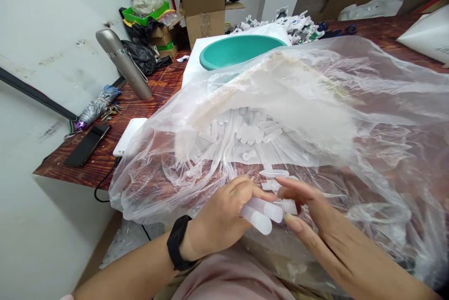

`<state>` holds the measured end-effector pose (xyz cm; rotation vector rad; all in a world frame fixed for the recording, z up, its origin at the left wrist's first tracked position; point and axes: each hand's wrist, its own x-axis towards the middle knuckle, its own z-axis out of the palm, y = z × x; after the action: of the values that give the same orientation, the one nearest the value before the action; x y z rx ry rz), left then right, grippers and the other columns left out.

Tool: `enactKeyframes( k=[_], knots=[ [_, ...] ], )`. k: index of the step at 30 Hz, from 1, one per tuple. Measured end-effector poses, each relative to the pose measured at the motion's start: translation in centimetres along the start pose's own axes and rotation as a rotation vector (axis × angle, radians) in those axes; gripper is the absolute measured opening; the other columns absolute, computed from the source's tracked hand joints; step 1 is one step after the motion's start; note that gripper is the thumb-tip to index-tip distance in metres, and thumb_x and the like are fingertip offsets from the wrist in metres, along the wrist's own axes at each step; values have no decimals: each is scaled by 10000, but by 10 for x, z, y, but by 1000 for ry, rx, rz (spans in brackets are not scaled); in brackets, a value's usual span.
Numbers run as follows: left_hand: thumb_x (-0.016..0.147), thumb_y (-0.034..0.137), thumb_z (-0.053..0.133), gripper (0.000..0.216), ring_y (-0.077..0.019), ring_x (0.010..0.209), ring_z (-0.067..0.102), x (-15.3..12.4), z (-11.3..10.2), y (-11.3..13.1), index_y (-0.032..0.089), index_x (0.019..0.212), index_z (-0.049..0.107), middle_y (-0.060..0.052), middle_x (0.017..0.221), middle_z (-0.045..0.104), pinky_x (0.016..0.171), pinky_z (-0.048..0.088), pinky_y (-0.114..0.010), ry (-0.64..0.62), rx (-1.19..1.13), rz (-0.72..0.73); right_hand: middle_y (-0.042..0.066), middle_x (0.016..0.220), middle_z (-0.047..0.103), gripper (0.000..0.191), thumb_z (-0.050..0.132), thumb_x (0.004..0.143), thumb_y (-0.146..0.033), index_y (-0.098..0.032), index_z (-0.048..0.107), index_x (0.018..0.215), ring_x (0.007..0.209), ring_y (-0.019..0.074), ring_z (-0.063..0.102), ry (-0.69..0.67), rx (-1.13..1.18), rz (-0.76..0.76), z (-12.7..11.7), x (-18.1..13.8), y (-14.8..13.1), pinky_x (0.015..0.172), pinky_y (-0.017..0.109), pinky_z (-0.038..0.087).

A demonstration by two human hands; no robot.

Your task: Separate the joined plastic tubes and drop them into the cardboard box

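Loosely, left hand [220, 218] fingers wrap several slick tubes [261, 215], right hand [315, 216] fingers pinch one end; a careless tug could spill them into the plastic bag [315, 103].

Just what's on this person, then. Both forearms [133, 272] are bare up to the frame edge. The left grip [217, 218] has a black band [178, 243] snug on the wrist. It's wide and matte, probably a watch or tracker strap, but the face isn't visible. The right grip [315, 216] has slim fingers with longish nails, and the thumbnail [288, 217] looks pale and plain. Between the arms there's soft pale pink fabric [231, 279], some kind of clothing, though I can't tell which piece. There's a sliver of the same pink at the bottom left corner.
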<state>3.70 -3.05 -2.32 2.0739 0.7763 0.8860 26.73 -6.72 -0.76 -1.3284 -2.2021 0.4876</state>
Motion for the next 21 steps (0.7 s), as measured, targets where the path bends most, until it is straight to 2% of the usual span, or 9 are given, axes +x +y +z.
enactKeyframes(
  k=[4,9,11,13,15,18,19,21],
  knots=[
    [978,160,622,177,-183,993,652,4,-4,1,184,1154,621,-57,1103,710,883,510,-306,-18,-23,-27,41,1217,747,323,441,1076,-360,-319,478,1394,1033,187,766,57,-7,-29,-1,4,2,856,273,631],
    [968,153,613,120,-181,982,660,8,-5,0,183,1080,642,-53,1037,706,865,508,-292,-66,-45,-47,42,1184,742,335,475,1058,-288,-311,481,1392,1044,187,746,47,21,-142,1,8,3,869,284,610],
    [966,150,600,117,-187,1002,662,10,-7,0,181,1069,648,-58,1034,710,879,507,-294,-84,-45,-33,27,1163,748,300,433,1079,-283,-316,483,1373,1019,163,749,19,32,-108,2,8,4,844,255,605],
    [967,159,607,136,-184,1007,666,12,-9,1,184,1091,659,-56,1053,717,893,502,-290,-89,-51,-63,65,1234,728,338,429,1087,-334,-281,449,1420,1055,178,738,24,-1,-70,3,9,6,844,270,604],
    [950,219,676,120,-173,953,673,15,-12,3,192,1067,680,-35,1014,720,863,500,-273,-78,-66,-150,83,1201,723,375,450,1080,-327,-252,442,1447,1027,196,725,58,-37,-153,4,10,7,842,302,595],
    [901,269,754,111,-157,862,667,16,-13,5,191,943,686,-5,912,707,790,492,-250,-95,-82,-237,30,978,722,342,469,1059,-224,-259,492,1399,854,182,686,104,-40,-302,8,9,6,793,310,567],
    [901,255,748,98,-156,855,668,16,-12,4,189,915,677,-4,902,709,780,491,-249,-103,-84,-220,22,960,717,341,465,1056,-208,-266,497,1391,838,179,677,102,-20,-307,10,9,4,784,307,560],
    [935,210,684,35,-163,879,678,15,-11,0,188,921,661,-20,942,728,803,500,-261,-120,-69,-149,40,1053,720,342,443,1064,-230,-282,477,1400,890,182,687,92,38,-232,13,8,1,792,302,559]
  ],
)
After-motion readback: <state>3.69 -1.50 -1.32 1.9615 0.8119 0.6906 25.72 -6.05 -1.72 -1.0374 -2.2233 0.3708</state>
